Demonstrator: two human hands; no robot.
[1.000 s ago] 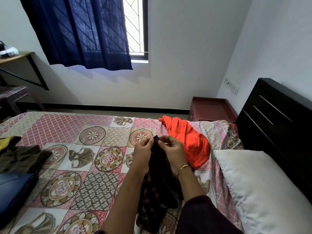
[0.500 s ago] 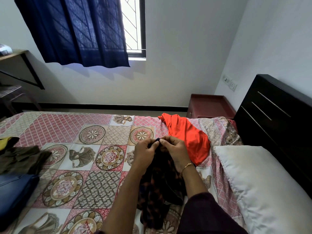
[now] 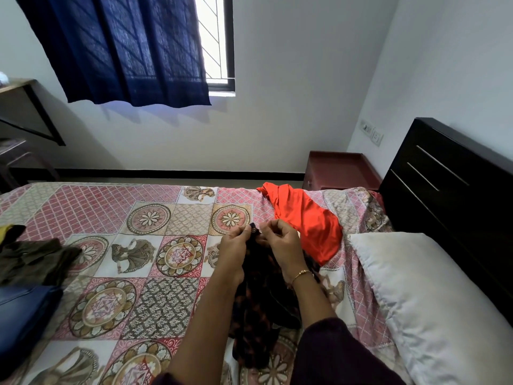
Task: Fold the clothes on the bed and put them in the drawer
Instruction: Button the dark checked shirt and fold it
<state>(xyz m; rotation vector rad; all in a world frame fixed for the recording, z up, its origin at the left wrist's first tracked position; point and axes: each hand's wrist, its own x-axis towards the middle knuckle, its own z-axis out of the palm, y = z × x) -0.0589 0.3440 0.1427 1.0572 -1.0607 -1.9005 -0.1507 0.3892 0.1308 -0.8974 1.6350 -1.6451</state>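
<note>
Head view, what are the hands doing?

— The left hand (image 3: 234,250) and right hand (image 3: 283,243) each pinch the top edge of a dark patterned garment (image 3: 261,301), close together by a button, lifting it so the rest hangs and trails on the bed (image 3: 166,207). Probably finding an edge to fold from.

— Room to lay it flat?

— Yes, bare bedspread to the left. An orange garment (image 3: 308,218) lies just right, a pillow (image 3: 433,295) further right, more clothes (image 3: 33,259) at the left edge. No drawer is plainly visible.

No legible text (anywhere visible).
</note>
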